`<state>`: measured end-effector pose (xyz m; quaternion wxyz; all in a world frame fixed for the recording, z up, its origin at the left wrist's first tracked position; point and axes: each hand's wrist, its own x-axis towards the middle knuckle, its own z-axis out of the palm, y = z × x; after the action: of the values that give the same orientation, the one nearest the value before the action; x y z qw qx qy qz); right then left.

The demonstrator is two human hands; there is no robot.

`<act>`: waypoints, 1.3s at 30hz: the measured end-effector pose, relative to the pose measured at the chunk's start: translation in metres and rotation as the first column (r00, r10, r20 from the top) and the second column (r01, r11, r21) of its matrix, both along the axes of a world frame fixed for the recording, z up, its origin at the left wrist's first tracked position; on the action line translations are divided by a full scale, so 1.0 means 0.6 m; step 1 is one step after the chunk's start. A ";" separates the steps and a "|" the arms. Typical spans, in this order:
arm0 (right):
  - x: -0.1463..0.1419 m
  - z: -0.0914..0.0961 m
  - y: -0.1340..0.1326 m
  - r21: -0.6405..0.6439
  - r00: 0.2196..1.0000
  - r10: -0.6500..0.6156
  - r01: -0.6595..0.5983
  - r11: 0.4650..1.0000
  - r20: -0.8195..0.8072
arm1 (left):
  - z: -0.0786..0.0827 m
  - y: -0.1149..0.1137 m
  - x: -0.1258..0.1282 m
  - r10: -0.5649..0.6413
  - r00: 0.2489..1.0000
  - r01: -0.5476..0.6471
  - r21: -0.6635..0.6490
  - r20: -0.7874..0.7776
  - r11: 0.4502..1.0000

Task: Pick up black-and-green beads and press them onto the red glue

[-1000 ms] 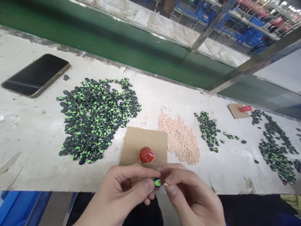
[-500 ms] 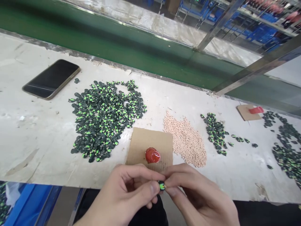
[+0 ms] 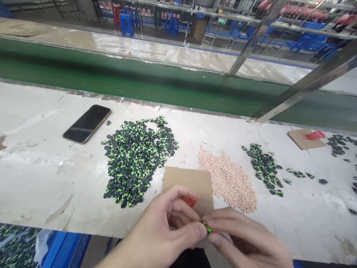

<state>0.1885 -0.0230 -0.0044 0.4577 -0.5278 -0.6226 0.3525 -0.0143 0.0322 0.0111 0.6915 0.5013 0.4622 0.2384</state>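
My left hand [image 3: 164, 232] and my right hand [image 3: 245, 238] meet at the bottom centre, just off the near edge of the white worktable [image 3: 41, 175]. Both pinch one small black-and-green piece [image 3: 208, 227] between thumb and fingertips. Right behind my fingers lies a brown cardboard square [image 3: 192, 182] with a red blob [image 3: 189, 201] on it, partly hidden by my left fingers. Left of the card spreads a big pile of black-and-green pieces [image 3: 136, 158]. Right of it lies a heap of small beige pellets [image 3: 228, 178].
A dark phone [image 3: 87, 123] lies on the table at the left. A smaller group of black-and-green pieces [image 3: 264, 169] sits right of the pellets, more at the far right. Another card with a red item [image 3: 306, 137] lies far right. A green conveyor belt [image 3: 139, 80] runs behind the table.
The view has tilted up and shifted, so the table sits lower and the far shelves show. My fingers have closed tighter on the small piece, and my left fingers now cover part of the red blob.
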 end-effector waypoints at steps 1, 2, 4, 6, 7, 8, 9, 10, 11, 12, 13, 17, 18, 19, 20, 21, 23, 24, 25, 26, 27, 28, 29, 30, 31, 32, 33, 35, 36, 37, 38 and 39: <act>0.021 -0.009 0.001 0.028 0.991 -0.077 0.074 0.997 0.113 | -0.003 0.017 -0.006 -0.028 0.984 0.065 0.210 -0.179 0.975; 0.047 -0.021 0.003 0.099 0.949 -0.221 0.203 0.974 0.226 | -0.008 0.037 -0.014 0.019 0.928 0.157 0.438 -0.372 0.885; 0.111 -0.050 0.012 0.300 0.719 -0.535 0.444 0.845 0.443 | -0.021 0.079 -0.033 0.267 0.729 0.330 0.665 -0.630 0.670; 0.176 -0.077 0.026 0.429 0.519 -0.656 0.499 0.753 0.548 | -0.033 0.115 -0.049 0.299 0.677 0.406 0.680 -0.672 0.610; 0.204 -0.087 0.032 0.452 0.490 -0.666 0.493 0.744 0.562 | -0.038 0.128 -0.054 0.296 0.669 0.434 0.681 -0.682 0.589; 0.227 -0.093 0.039 0.468 0.471 -0.669 0.482 0.741 0.575 | -0.042 0.136 -0.058 0.296 0.661 0.459 0.683 -0.690 0.568; 0.245 -0.098 0.044 0.479 0.462 -0.667 0.468 0.743 0.584 | -0.046 0.142 -0.060 0.302 0.653 0.478 0.688 -0.694 0.547; 0.256 -0.099 0.048 0.487 0.459 -0.665 0.455 0.745 0.589 | -0.050 0.144 -0.062 0.312 0.648 0.490 0.694 -0.695 0.528; 0.260 -0.099 0.051 0.495 0.457 -0.662 0.441 0.748 0.593 | -0.054 0.144 -0.063 0.323 0.645 0.497 0.701 -0.693 0.512; 0.258 -0.098 0.053 0.501 0.462 -0.657 0.425 0.754 0.597 | -0.058 0.143 -0.064 0.333 0.644 0.501 0.708 -0.689 0.497; 0.251 -0.096 0.055 0.501 0.474 -0.644 0.406 0.765 0.600 | -0.062 0.142 -0.066 0.342 0.643 0.504 0.715 -0.685 0.484; 0.188 -0.082 0.067 0.421 0.583 -0.504 0.284 0.861 0.637 | -0.075 0.141 -0.075 0.405 0.639 0.488 0.752 -0.654 0.443; 0.171 -0.078 0.072 0.386 0.609 -0.455 0.251 0.888 0.650 | -0.077 0.142 -0.077 0.418 0.643 0.482 0.763 -0.642 0.431; 0.155 -0.075 0.078 0.351 0.632 -0.407 0.220 0.910 0.660 | -0.077 0.143 -0.079 0.427 0.649 0.476 0.774 -0.629 0.417; 0.141 -0.072 0.084 0.319 0.650 -0.366 0.195 0.927 0.666 | -0.077 0.144 -0.081 0.436 0.657 0.469 0.786 -0.615 0.402; 0.130 -0.070 0.091 0.293 0.666 -0.332 0.174 0.940 0.668 | -0.075 0.144 -0.082 0.447 0.660 0.461 0.796 -0.603 0.393; 0.116 -0.069 0.102 0.259 0.692 -0.291 0.153 0.954 0.661 | -0.070 0.142 -0.084 0.480 0.646 0.446 0.804 -0.594 0.394; 0.112 -0.069 0.105 0.248 0.704 -0.281 0.152 0.957 0.652 | -0.066 0.139 -0.084 0.500 0.634 0.433 0.807 -0.590 0.402; 0.110 -0.070 0.108 0.240 0.717 -0.276 0.154 0.958 0.641 | -0.062 0.136 -0.084 0.520 0.628 0.407 0.814 -0.579 0.414; 0.109 -0.070 0.109 0.231 0.730 -0.273 0.160 0.960 0.627 | -0.057 0.132 -0.084 0.535 0.636 0.364 0.827 -0.557 0.428; 0.109 -0.070 0.109 0.222 0.743 -0.273 0.170 0.960 0.612 | -0.052 0.127 -0.084 0.534 0.662 0.307 0.840 -0.526 0.446; 0.109 -0.070 0.108 0.213 0.756 -0.276 0.183 0.960 0.594 | -0.048 0.121 -0.083 0.521 0.703 0.240 0.851 -0.484 0.468; 0.110 -0.069 0.107 0.204 0.770 -0.281 0.198 0.959 0.573 | -0.043 0.114 -0.082 0.496 0.750 0.169 0.852 -0.437 0.495; 0.110 -0.068 0.106 0.193 0.785 -0.288 0.216 0.957 0.549 | -0.038 0.106 -0.080 0.464 0.796 0.103 0.843 -0.387 0.527; 0.111 -0.067 0.106 0.181 0.800 -0.296 0.235 0.955 0.523 | -0.034 0.096 -0.076 0.428 0.837 0.048 0.826 -0.340 0.561; 0.112 -0.065 0.105 0.167 0.814 -0.305 0.256 0.952 0.493 | -0.030 0.085 -0.072 0.399 0.872 -0.008 0.807 -0.283 0.591; 0.113 -0.062 0.105 0.151 0.829 -0.315 0.277 0.949 0.462 | -0.026 0.074 -0.066 0.387 0.895 -0.074 0.783 -0.221 0.618; 0.115 -0.056 0.104 0.113 0.857 -0.337 0.319 0.941 0.390 | -0.019 0.051 -0.051 0.419 0.901 -0.226 0.707 -0.110 0.670; 0.115 -0.051 0.103 0.091 0.869 -0.350 0.340 0.936 0.350 | -0.017 0.039 -0.043 0.447 0.891 -0.292 0.656 -0.076 0.696; 0.116 -0.046 0.100 0.067 0.881 -0.362 0.359 0.931 0.306 | -0.014 0.029 -0.034 0.461 0.886 -0.337 0.608 -0.055 0.719; 0.115 -0.040 0.095 0.039 0.892 -0.371 0.374 0.927 0.257 | -0.012 0.020 -0.025 0.449 0.892 -0.347 0.571 -0.043 0.744; 0.113 -0.034 0.088 0.004 0.904 -0.374 0.382 0.924 0.207 | -0.010 0.012 -0.015 0.414 0.909 -0.330 0.550 -0.032 0.767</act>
<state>0.2562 0.0298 -0.0249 0.4414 -0.6800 -0.5455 0.2125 -0.0234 0.0395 0.0051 0.4264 0.5877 0.5192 0.4508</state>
